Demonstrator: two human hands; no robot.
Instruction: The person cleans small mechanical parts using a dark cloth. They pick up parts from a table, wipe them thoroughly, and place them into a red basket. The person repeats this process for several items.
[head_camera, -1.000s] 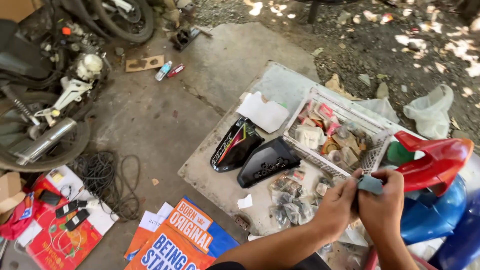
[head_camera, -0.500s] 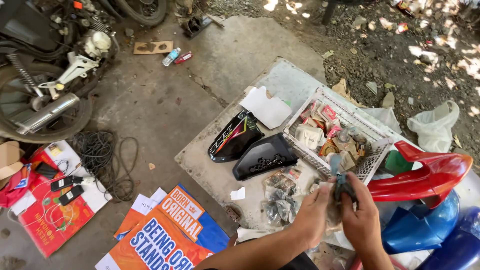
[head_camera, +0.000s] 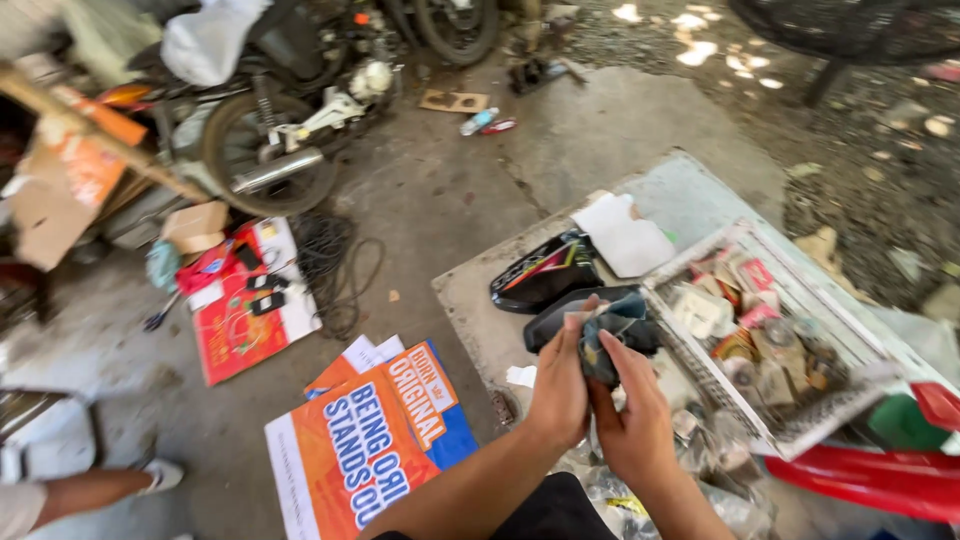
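Both of my hands are raised together over a grey slab (head_camera: 690, 195) on the ground. My left hand (head_camera: 560, 385) and my right hand (head_camera: 635, 425) each grip a small crumpled grey-blue plastic packet (head_camera: 605, 335) and hold it between them. Just behind the packet lie two black motorcycle side panels, one with coloured stripes (head_camera: 545, 272) and one plain (head_camera: 553, 322). A white plastic basket (head_camera: 800, 432) full of small packaged parts stands to the right of my hands. Clear bags of small parts (head_camera: 720, 462) lie under my right wrist.
A red fender (head_camera: 870, 482) lies at the lower right. White paper (head_camera: 625, 235) rests on the slab. Orange and blue posters (head_camera: 370, 430), a red poster (head_camera: 240, 325), a black cable coil (head_camera: 330, 255) and a motorcycle (head_camera: 270, 150) are to the left. Another person's foot (head_camera: 155, 478) shows at lower left.
My hands have moved left with the packet, from the basket's near corner to in front of the black panels. The view has swung left, showing more of the motorcycle and a person's foot.
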